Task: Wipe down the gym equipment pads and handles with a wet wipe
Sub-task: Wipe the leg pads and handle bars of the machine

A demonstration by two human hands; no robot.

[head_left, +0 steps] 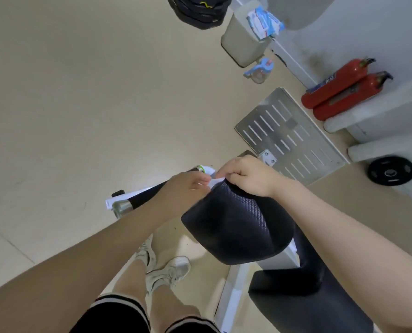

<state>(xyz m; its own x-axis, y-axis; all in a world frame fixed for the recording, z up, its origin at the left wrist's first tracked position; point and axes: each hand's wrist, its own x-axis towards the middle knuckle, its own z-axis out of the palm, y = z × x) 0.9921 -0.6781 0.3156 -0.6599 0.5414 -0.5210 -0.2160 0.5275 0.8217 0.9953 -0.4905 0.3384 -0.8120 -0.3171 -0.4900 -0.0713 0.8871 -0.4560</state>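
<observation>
Both hands are meeting at the far tip of the black textured pad (236,227), and between them a small white wet wipe (215,180) is showing. The right hand (245,175) is curling its fingers round the wipe's edge and pinching it against the pad's top rim, while the left hand (188,188), coming in from eight o'clock, is pinching the same wipe with thumb and fingertips; most of the sheet is hidden behind the fingers, so whether it is being unfolded or bunched cannot be told. Outward from the grip, the pad is spreading down toward five o'clock, with a second black cushion (296,292) below it on the white frame. At nine o'clock of the hands a black foam handle (149,193) with a metal end cap is lying untouched. Far off at one o'clock a wet-wipe pack (264,22) is sitting on a pale bin (241,42), with two red extinguishers (339,90) at two o'clock. Judging by this, the wiping appears to be at an early stage: the wipe is only being readied at the pad's tip, and no surface looks visibly damp, so the pads and the handle all seem left to do.
</observation>
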